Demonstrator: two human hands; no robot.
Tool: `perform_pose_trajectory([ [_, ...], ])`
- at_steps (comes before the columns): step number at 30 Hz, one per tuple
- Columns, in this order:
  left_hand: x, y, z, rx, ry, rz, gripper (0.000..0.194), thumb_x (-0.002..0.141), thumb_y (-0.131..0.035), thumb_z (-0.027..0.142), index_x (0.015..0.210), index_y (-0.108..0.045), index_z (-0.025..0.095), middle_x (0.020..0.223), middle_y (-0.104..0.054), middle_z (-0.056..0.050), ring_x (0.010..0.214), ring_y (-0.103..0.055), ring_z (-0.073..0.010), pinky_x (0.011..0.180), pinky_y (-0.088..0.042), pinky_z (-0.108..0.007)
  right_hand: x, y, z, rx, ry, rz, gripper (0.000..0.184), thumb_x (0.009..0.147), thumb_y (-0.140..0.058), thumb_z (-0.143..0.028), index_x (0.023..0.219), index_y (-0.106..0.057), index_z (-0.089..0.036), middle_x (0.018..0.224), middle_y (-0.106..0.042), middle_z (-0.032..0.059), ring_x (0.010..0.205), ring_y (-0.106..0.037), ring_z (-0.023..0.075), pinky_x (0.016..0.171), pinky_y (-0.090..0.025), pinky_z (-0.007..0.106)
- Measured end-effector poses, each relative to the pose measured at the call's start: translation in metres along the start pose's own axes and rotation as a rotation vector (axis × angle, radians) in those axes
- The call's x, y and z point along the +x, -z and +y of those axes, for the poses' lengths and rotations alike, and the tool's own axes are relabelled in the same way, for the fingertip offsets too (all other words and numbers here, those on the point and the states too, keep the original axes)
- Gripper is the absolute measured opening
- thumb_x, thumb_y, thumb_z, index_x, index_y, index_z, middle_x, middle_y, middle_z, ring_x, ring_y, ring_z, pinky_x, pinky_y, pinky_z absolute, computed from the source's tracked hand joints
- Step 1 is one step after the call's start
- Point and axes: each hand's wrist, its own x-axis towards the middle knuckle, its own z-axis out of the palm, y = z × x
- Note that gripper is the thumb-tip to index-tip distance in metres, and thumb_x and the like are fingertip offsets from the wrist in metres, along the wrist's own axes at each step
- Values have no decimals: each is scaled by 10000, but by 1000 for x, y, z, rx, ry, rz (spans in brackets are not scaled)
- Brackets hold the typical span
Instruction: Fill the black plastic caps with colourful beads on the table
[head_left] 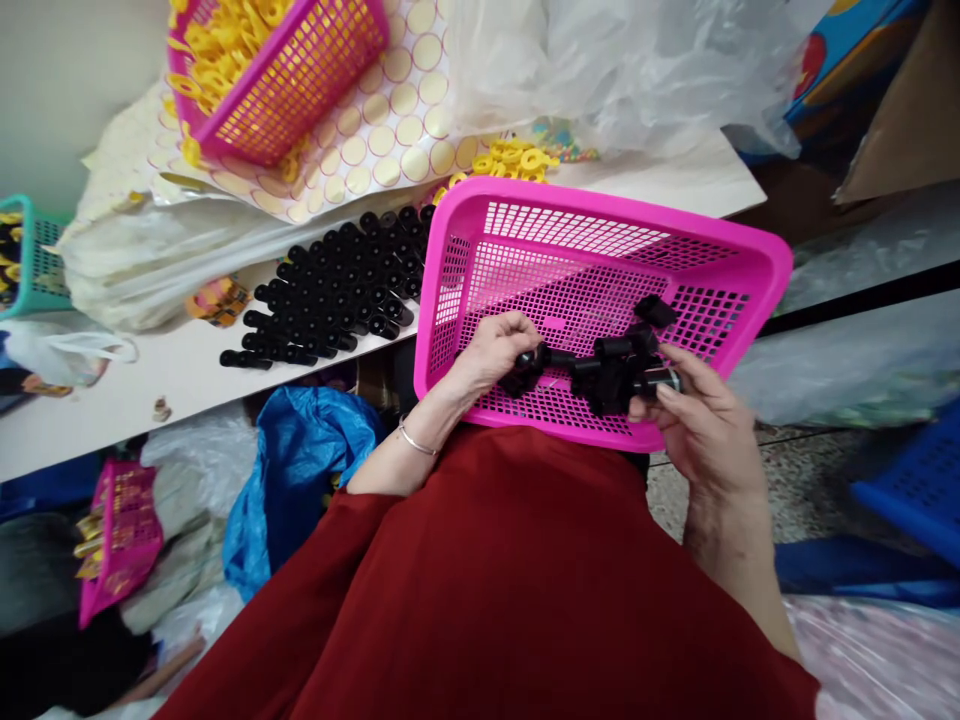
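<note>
A pink mesh basket (607,200) rests on my lap with a small heap of black cylindrical plastic pieces (611,375) at its near side. My left hand (499,350) reaches over the basket's left part, its fingers closed round a black piece (531,357). On the right, my right hand (694,405) pinches a black cylinder (657,380) with a pale band near its end, beside the heap. To the left on the white table, many black cylinders (337,285) stand upright in close rows, a few tilted at the front.
A pink basket of yellow ring-ended parts (300,90) stands at the back left. Loose yellow parts (517,160) lie behind my basket. Clear plastic bags (622,70) fill the back. Below the table are a blue bag (300,470) and another pink basket (131,540).
</note>
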Motion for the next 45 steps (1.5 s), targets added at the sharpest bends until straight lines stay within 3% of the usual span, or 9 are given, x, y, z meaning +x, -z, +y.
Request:
perform_pose_trajectory([
  [5, 6, -30, -4, 780, -177, -119, 133, 693, -663, 44, 686, -598, 160, 849, -589, -40, 725, -530, -152, 699, -408, -297, 4, -4, -2, 182, -103, -174, 270, 791, -772, -347, 1046, -696, -308, 911, -680, 3, 722, -676, 146, 668, -628, 352],
  [10, 8, -52, -15, 1034, -238, -81, 134, 750, -565, 13, 718, -628, 126, 985, -601, -144, 800, -593, -218, 723, -418, -342, 11, -10, 18, 169, -53, -182, 264, 818, -753, -369, 1048, -645, -299, 987, -686, 9, 706, -659, 126, 641, -612, 329],
  [15, 9, -41, -11, 985, -256, -174, 110, 749, -614, 61, 775, -643, 164, 814, -607, -90, 829, -595, -250, 771, -420, -360, 16, -27, 27, 193, -76, -99, 307, 776, -807, -405, 1003, -650, -268, 864, -676, -17, 683, -669, 115, 598, -585, 266],
  [19, 1, -33, 7, 878, -252, -166, 88, 731, -654, 123, 786, -642, 191, 668, -551, -28, 739, -559, -222, 764, -411, -348, 16, -42, 22, 174, -88, -68, 386, 726, -847, -422, 1028, -683, -247, 1027, -710, 20, 799, -687, 120, 635, -591, 240],
  [24, -6, -37, 15, 641, -247, -35, 211, 676, -749, 189, 871, -670, 186, 737, -600, -7, 719, -554, -184, 741, -422, -330, 21, -45, 17, 319, -183, -182, 400, 750, -821, -479, 1005, -609, -254, 869, -700, -16, 654, -661, 111, 561, -577, 247],
  [31, -6, -51, -15, 102, -230, 171, 479, 615, -866, 226, 1063, -701, 192, 922, -701, -23, 883, -635, -181, 856, -497, -343, 24, -46, 26, 585, -244, -201, 297, 832, -738, -456, 986, -561, -275, 979, -739, -16, 783, -726, 173, 745, -645, 442],
  [34, -5, -49, -14, 46, -167, 116, 493, 570, -893, 215, 1038, -738, 203, 957, -726, -24, 894, -652, -184, 889, -517, -367, 23, -48, 30, 644, -241, -202, 243, 862, -706, -456, 997, -616, -276, 1001, -754, -10, 806, -735, 179, 787, -646, 449],
  [38, 1, -41, -10, 52, -119, -102, 441, 534, -916, 222, 951, -781, 175, 959, -742, -40, 933, -679, -207, 959, -527, -407, 20, -47, 29, 687, -265, -220, 187, 878, -701, -420, 1001, -667, -283, 1024, -763, -31, 848, -733, 154, 757, -651, 354],
  [45, 5, -38, -19, 169, -291, -275, 385, 597, -870, 156, 975, -797, 182, 942, -746, -34, 926, -690, -208, 914, -542, -368, 13, -41, 29, 516, -222, -226, 251, 889, -663, -492, 1050, -653, -299, 1075, -744, -9, 846, -722, 173, 661, -641, 357],
])
